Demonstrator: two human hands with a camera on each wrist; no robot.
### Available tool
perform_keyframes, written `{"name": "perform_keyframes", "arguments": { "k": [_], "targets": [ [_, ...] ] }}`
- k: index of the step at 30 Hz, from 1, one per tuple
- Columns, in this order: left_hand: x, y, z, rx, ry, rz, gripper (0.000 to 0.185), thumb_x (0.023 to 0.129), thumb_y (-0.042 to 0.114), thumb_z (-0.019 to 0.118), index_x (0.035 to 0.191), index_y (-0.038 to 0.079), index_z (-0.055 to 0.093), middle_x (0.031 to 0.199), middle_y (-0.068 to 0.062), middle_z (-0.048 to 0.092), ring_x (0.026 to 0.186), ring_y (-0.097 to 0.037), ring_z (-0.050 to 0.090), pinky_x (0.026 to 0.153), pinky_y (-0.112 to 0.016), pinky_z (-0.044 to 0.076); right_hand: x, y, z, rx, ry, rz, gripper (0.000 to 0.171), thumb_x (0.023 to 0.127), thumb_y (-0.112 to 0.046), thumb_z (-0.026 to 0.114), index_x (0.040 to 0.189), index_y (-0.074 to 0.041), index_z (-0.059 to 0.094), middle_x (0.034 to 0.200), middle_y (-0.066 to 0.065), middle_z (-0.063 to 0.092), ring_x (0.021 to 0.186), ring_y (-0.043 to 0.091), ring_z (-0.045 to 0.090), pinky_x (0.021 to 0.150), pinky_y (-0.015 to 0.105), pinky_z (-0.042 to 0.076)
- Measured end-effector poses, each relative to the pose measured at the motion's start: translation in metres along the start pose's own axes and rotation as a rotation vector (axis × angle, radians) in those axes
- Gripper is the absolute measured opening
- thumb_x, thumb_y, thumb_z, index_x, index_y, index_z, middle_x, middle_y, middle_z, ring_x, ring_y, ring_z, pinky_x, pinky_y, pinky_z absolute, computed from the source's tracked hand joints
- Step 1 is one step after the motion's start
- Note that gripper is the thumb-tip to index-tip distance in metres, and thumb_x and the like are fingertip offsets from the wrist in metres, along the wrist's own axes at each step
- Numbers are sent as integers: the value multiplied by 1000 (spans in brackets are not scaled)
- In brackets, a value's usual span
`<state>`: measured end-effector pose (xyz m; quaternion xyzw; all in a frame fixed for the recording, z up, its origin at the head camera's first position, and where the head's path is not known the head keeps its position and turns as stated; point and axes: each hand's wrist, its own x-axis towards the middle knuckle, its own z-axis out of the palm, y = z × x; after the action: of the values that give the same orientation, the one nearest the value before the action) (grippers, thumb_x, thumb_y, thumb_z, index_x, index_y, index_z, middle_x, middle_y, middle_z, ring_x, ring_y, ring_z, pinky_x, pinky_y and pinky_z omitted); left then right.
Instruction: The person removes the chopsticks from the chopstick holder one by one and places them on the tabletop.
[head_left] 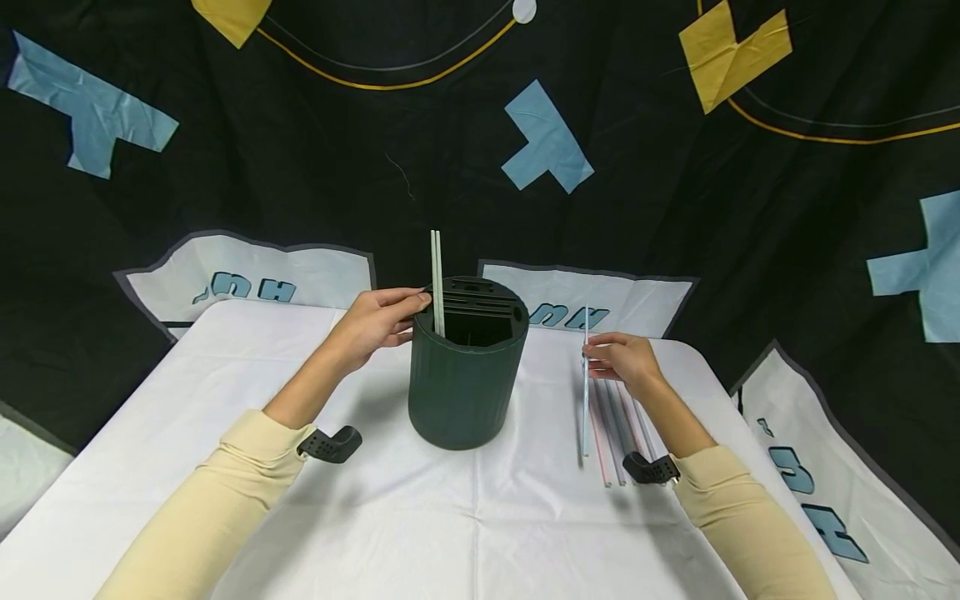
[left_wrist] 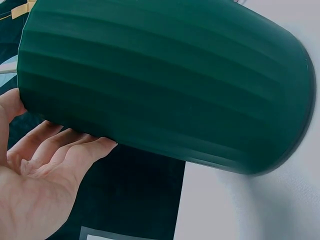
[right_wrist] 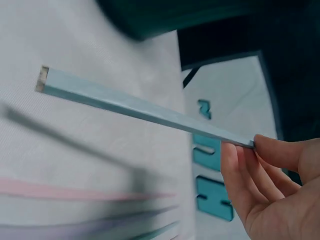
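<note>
A dark green round holder [head_left: 465, 392] stands upright on the white table, its top split into narrow slots and a larger opening. My left hand [head_left: 378, 321] grips its left side near the rim, thumb at the top edge and fingertips against the wall [left_wrist: 150, 100]. Two pale sticks [head_left: 437, 275] rise from the opening beside that thumb. Off to the right, my right hand [head_left: 626, 360] pinches a light blue square-sided stick [right_wrist: 130, 107] at its far end between thumb and fingertips. The stick's other end points back toward me, above the cloth.
Several coloured sticks lie side by side under my right forearm, among them a pink stick [head_left: 602, 454] and a purple stick [right_wrist: 60, 231]. White cloth [head_left: 420, 517] covers the table. Behind it hangs a black backdrop [head_left: 322, 167] with blue and yellow tape.
</note>
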<state>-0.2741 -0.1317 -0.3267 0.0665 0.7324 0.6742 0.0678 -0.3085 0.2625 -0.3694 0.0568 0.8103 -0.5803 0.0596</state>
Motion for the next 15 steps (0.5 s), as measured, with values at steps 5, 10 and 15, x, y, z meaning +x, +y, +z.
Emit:
{"name": "perform_keyframes", "arguments": {
  "k": [5, 10, 15],
  "targets": [
    [-1, 1, 0, 9, 0, 0, 49, 101, 28, 64, 143, 3, 56, 141, -17, 61, 127, -31, 62, 103, -42, 53, 4, 17, -2, -38, -19, 31, 38, 97, -8, 67, 129, 11, 59, 98, 6, 76, 72, 10, 71, 72, 28, 64],
    [-1, 1, 0, 9, 4, 0, 49, 101, 28, 64, 142, 3, 57, 140, -17, 61, 127, -30, 62, 102, -42, 54, 6, 30, 0, -71, -20, 55, 38, 97, -9, 67, 129, 10, 60, 98, 7, 75, 72, 11, 70, 73, 29, 64],
    [-1, 1, 0, 7, 4, -2, 48, 101, 28, 64, 142, 3, 57, 140, -16, 62, 127, -30, 62, 101, -42, 54, 7, 42, 3, -112, -13, 59, 39, 97, -11, 68, 129, 10, 61, 99, 9, 73, 75, 12, 70, 73, 28, 64]
  ]
}}
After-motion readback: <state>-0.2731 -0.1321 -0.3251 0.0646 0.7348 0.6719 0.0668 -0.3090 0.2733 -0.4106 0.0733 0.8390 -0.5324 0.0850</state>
